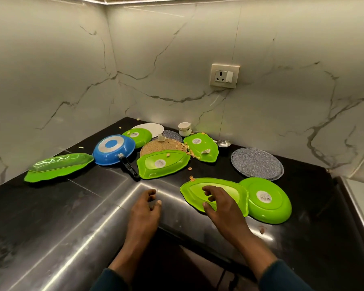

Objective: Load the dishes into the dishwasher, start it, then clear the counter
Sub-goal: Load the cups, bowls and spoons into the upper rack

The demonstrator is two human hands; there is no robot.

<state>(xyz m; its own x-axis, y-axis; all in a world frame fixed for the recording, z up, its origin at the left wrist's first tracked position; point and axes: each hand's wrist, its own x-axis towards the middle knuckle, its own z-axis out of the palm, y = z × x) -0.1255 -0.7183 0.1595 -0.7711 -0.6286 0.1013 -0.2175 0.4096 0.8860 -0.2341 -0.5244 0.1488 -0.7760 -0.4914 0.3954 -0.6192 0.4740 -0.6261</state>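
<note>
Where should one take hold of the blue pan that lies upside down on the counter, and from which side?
Probably by its black handle. The blue pan lies bottom up, so the bowl gives little to grip, while the handle points toward the person. Come from the near side with the left hand, which holds nothing.

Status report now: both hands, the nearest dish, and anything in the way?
Left hand open above bare counter. Right hand open over nearest green leaf dish, fingers not yet gripping. Round green plate tucked under that dish's right edge; peanut shells beside it.

Glossy black stone counter; shiny green plastic dishes
</note>
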